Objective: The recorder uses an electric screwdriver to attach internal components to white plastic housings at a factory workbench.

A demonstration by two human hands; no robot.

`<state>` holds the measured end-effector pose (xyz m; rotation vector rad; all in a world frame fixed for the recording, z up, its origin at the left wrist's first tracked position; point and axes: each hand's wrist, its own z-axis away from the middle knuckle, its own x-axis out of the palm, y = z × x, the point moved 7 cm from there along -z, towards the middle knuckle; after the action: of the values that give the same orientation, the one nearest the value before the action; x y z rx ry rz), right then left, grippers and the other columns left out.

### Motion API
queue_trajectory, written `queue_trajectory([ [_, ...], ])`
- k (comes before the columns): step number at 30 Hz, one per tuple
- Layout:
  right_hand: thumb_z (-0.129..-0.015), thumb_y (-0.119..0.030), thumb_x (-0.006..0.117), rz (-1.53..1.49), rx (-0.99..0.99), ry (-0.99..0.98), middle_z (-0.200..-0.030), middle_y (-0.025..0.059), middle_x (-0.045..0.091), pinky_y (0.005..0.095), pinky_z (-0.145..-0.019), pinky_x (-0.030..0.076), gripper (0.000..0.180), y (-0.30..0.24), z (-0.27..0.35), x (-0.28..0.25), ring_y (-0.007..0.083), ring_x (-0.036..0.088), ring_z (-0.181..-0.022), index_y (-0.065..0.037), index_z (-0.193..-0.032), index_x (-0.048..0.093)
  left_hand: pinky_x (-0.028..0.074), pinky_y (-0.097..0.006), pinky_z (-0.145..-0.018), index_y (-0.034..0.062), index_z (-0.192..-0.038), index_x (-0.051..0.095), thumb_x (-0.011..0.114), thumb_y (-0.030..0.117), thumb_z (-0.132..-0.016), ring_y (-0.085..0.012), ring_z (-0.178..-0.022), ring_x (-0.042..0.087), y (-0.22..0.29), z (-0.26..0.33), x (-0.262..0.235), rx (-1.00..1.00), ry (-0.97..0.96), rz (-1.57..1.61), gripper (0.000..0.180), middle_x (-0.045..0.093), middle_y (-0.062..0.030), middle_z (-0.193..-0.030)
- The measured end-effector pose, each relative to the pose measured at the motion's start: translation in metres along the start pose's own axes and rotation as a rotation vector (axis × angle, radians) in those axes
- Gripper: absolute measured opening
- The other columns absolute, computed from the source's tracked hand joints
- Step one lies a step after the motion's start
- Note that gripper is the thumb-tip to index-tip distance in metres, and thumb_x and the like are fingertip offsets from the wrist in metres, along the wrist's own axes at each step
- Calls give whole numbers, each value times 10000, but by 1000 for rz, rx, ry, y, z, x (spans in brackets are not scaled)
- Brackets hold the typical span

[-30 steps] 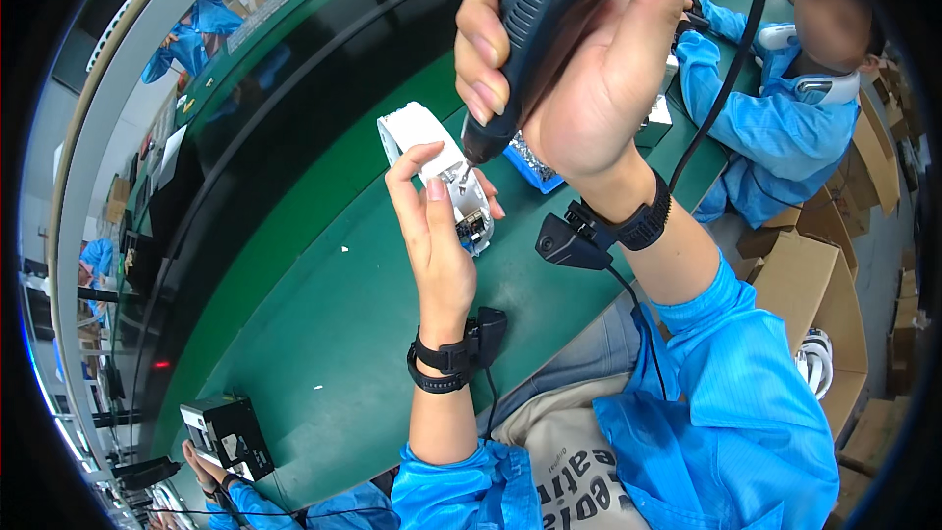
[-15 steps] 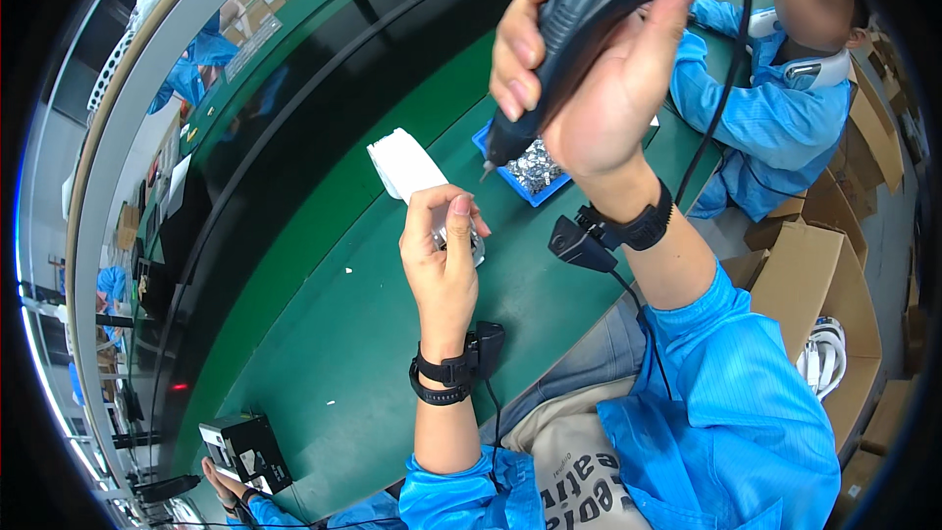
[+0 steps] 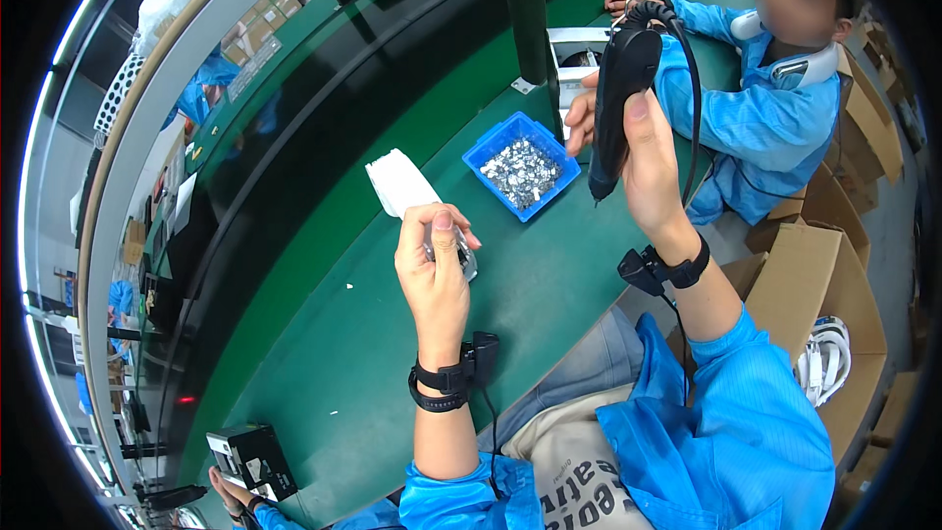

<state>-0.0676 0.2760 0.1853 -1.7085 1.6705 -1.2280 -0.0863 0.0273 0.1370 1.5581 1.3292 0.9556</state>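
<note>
a long green work table runs from the lower left to the upper right, with a darker glossy green strip beside it on the far side. on the table, between the two raised hands and a little beyond them, sits a small blue plastic tray heaped with shiny little metal parts. a dark green upright post rises from the table behind the tray, and a white open box lies just past it. a co-worker in a light blue coat sits at the far right end of the table, and brown cardboard boxes stand at the right, beside the person's knee. at the lower left edge another person's hand holds a small black and white boxy device. nothing lies between the camera and the hands. the left hand is raised over the table, fingers curled tight round a small white and silver metal part with a flat white piece standing up out of the top of the fist; most of the part is hidden behind the fingers and thumb. a black wrist strap with a small black unit sits on that wrist. the right hand is held higher and to the right, wrapped round a black pistol-shaped electric screwdriver whose tip points down toward the table, well clear of the part in the other hand; its black cable loops over the top and falls behind the wrist.
</note>
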Motion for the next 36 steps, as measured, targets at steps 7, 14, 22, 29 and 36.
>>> queue_trajectory([
  [7, -1152, -420, 462, 22, 10, 2, -1067, 121, 675, 309, -829, 543, 502, 3, 17, -15, 155, 672, -901, 22, -1384, 523, 501, -257, -659, 50, -973, 555, 500, 319, -1157, -111, -735, 629, 1, 1, 1, -7, -6, -16, 331, 640, -54, -914],
  [14, -1144, -449, 480, 53, 43, 8, -999, 95, 667, 273, -765, 520, 506, 8, 27, -15, 119, 634, -818, 15, -1327, 567, 496, -252, -665, 43, -1026, 591, 518, 304, -1151, -98, -737, 620, 3, -3, 10, 27, -16, -138, 299, 617, -36, -909],
  [22, -1139, -459, 490, 51, 60, 23, -947, 72, 649, 237, -708, 490, 480, 8, 31, -24, 97, 608, -766, -4, -1262, 580, 511, -272, -698, 37, -1278, 628, 489, 217, -1144, -113, -749, 618, 9, -4, 12, 30, -59, -213, 264, 618, -51, -921],
  [29, -1142, -446, 492, 47, 68, 53, -962, 78, 655, 253, -748, 499, 468, 10, 30, -28, 112, 617, -795, 3, -1245, 572, 566, -384, -764, 69, -1513, 382, 390, 223, -1052, -253, -779, 678, 18, 1, -15, -113, -8, 142, 486, 666, -172, -922],
  [36, -1136, -305, 542, 187, 121, 22, -1149, 106, 686, 323, -989, 517, 418, 40, 49, -32, 170, 675, -1064, 37, -1376, 541, 556, -378, -738, 69, -1440, 414, 397, 207, -1074, -251, -753, 660, 15, 8, -35, -90, 36, 214, 391, 652, -167, -892],
])
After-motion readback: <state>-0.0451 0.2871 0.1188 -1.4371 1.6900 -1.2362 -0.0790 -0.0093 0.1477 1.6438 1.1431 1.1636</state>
